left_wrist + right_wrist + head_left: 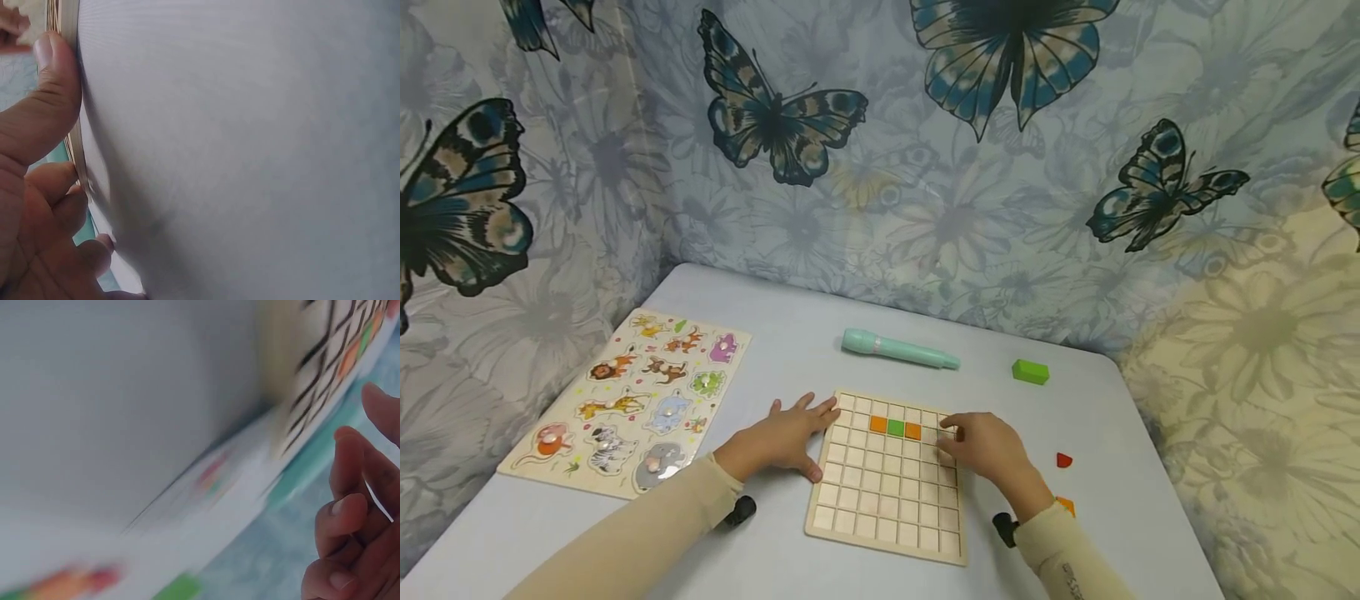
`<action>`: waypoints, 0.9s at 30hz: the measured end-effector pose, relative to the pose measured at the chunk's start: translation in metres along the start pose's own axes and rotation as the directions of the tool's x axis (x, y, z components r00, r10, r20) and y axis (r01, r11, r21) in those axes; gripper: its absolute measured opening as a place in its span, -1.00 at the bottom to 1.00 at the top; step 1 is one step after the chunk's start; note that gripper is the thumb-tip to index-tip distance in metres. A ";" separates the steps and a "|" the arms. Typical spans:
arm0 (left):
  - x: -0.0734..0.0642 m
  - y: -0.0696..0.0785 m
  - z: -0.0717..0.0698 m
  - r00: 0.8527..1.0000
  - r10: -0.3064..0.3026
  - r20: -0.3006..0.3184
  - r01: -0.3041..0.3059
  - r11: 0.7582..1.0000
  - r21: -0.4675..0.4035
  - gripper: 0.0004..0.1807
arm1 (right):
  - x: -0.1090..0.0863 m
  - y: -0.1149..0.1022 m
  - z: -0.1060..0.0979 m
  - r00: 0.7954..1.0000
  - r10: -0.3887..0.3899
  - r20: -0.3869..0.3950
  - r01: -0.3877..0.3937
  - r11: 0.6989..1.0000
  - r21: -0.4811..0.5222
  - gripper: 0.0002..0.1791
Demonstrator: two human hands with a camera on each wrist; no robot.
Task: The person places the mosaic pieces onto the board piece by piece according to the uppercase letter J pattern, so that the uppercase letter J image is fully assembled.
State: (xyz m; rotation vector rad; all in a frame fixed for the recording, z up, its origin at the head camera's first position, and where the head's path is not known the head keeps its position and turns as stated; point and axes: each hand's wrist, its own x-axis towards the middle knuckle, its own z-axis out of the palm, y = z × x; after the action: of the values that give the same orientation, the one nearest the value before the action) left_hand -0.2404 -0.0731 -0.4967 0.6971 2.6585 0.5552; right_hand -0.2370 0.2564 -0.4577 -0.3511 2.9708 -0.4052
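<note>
A wooden grid board lies on the white table in the head view. In one of its upper rows sit an orange tile, a green tile and another orange tile, side by side. My left hand rests at the board's left edge with fingers spread; the left wrist view shows its thumb against the side of the board. Over the upper right edge hovers my right hand, fingers loosely bent. In the right wrist view its thumb and index finger stand apart, nothing between them.
An animal puzzle board lies at the left. A mint-green tube lies behind the grid board, and a green block stands farther right. Near the right forearm are a red piece and a partly hidden orange piece. Butterfly-patterned walls border the table.
</note>
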 end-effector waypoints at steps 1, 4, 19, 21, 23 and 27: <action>0.000 0.000 0.000 1.000 0.000 0.001 0.000 1.000 0.004 0.20 | -0.007 0.010 -0.004 1.000 0.024 -0.005 -0.024 1.000 0.004 -0.63; 0.000 -0.001 0.000 1.000 -0.008 0.004 0.008 1.000 0.012 0.20 | -0.029 0.042 -0.014 0.995 0.099 -0.004 -0.099 0.995 0.006 -0.60; 0.001 0.003 -0.003 1.000 -0.010 0.012 0.010 1.000 0.011 0.21 | -0.107 0.134 -0.023 0.927 0.363 0.090 -0.370 0.926 0.078 -0.40; 0.002 0.003 -0.004 1.000 -0.007 0.015 0.007 1.000 0.012 0.21 | -0.108 0.132 -0.020 0.930 0.359 0.081 -0.365 0.927 0.086 -0.41; 0.002 0.003 -0.003 1.000 -0.006 0.018 0.006 1.000 0.009 0.21 | -0.107 0.129 -0.019 0.935 0.348 0.071 -0.353 0.932 0.085 -0.43; 0.001 0.003 -0.001 1.000 -0.009 0.022 0.009 1.000 -0.002 0.20 | -0.107 0.126 -0.022 0.941 0.331 0.069 -0.336 0.937 0.092 -0.44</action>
State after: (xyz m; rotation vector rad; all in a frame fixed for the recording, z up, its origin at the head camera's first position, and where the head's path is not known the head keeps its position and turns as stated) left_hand -0.2405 -0.0699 -0.4948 0.6857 2.6387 0.5452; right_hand -0.1639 0.4058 -0.4622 0.1526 2.8651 -0.4952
